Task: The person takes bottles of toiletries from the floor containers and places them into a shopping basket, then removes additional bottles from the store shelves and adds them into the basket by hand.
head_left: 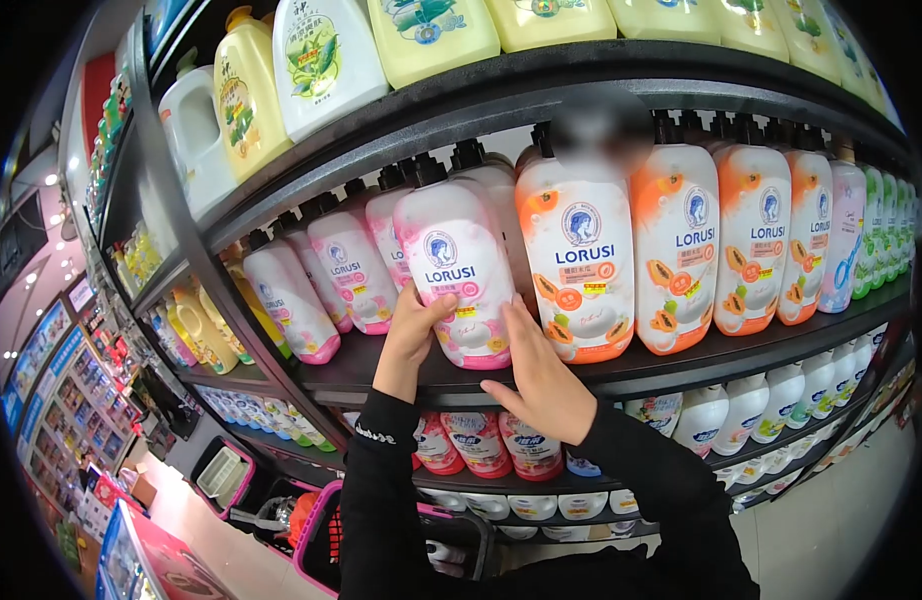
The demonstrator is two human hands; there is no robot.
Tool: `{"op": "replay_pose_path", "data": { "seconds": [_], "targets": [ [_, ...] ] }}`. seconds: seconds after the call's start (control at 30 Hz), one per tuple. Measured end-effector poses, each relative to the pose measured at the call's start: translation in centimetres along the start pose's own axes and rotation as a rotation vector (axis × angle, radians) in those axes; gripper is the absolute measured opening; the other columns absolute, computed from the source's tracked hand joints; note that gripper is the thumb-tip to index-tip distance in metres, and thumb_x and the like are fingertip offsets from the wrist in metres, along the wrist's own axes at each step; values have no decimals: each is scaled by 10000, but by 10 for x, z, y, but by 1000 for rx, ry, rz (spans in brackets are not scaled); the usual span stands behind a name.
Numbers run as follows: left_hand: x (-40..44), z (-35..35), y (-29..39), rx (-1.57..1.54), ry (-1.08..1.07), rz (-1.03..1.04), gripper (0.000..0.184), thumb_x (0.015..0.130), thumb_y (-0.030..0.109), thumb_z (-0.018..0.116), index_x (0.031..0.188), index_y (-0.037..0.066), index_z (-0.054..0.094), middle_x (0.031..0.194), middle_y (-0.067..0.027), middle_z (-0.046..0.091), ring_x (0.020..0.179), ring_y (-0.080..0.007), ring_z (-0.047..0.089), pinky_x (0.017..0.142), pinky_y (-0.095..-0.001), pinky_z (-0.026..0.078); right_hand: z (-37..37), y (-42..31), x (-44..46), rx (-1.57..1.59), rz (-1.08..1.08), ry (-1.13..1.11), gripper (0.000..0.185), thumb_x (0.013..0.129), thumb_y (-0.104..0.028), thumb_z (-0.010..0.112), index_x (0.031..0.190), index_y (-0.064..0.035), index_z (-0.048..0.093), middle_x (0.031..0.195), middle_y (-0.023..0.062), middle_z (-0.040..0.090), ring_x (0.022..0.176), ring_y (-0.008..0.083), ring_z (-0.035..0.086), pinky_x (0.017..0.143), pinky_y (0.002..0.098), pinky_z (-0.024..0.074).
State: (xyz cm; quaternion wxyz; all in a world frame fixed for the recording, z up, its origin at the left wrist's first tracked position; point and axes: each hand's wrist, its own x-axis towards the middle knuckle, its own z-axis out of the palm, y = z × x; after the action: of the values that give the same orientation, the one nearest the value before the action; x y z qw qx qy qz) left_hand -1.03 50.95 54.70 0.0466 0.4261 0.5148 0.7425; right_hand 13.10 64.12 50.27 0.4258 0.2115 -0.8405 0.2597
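A pink and white LORUSI pump bottle (459,250) with a black pump top stands slightly tilted at the front of the middle shelf. My left hand (409,338) grips its left side, the thumb across the front label and the other fingers partly hidden behind. Along the lower right side lies my right hand (546,378), its fingers stretched out against the bottle and its thumb spread below the base. More pink bottles (353,262) stand to the left and behind. Just right of my right hand is an orange papaya-print bottle (579,255).
Several orange bottles (753,240) continue along the black shelf (671,372) to the right. Large yellow and white bottles (326,60) fill the shelf above. Pink-red bottles (478,445) stand below. Shopping baskets with pink rims (316,530) are at floor level, lower left.
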Motion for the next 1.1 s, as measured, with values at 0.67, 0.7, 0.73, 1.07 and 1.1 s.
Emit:
{"op": "replay_pose_path", "data": {
  "seconds": [0.67, 0.7, 0.73, 1.07, 1.1],
  "targets": [
    [-3, -7, -13, -19, 35, 11, 431, 709, 182, 653, 1050, -6, 469, 968, -72, 555, 862, -142, 532, 754, -271, 421, 39, 22, 44, 454, 252, 263, 696, 608, -152, 709, 1127, 59, 296, 1019, 216, 446, 998, 333, 449, 850, 352, 365],
    [-4, -6, -13, -47, 41, 14, 418, 718, 167, 640, 1054, -10, 465, 971, -79, 555, 861, -146, 537, 754, -272, 428, 39, 21, 43, 451, 248, 264, 696, 608, -152, 709, 1127, 59, 296, 1019, 216, 446, 998, 333, 449, 850, 352, 365],
    [-7, -4, -9, -50, 37, 21, 418, 718, 167, 640, 1054, -10, 465, 971, -79, 555, 861, -146, 537, 754, -272, 428, 36, 16, 43, 448, 242, 258, 697, 606, -165, 711, 1125, 59, 303, 1011, 211, 457, 987, 327, 459, 843, 354, 372],
    [-48, 7, 36, -276, 76, -152, 374, 799, 172, 552, 1094, -23, 432, 1003, -118, 550, 882, -186, 560, 752, -303, 462, 29, -32, 41, 522, 267, 221, 737, 617, -234, 703, 1162, 48, 294, 1040, 227, 471, 991, 322, 483, 823, 353, 395],
    [-53, 5, 36, -278, 78, -155, 374, 799, 172, 552, 1094, -23, 432, 1003, -118, 550, 882, -186, 560, 752, -303, 462, 28, -38, 38, 495, 283, 205, 742, 616, -237, 703, 1165, 49, 292, 1045, 233, 467, 997, 328, 479, 828, 356, 394]
  ]
}}
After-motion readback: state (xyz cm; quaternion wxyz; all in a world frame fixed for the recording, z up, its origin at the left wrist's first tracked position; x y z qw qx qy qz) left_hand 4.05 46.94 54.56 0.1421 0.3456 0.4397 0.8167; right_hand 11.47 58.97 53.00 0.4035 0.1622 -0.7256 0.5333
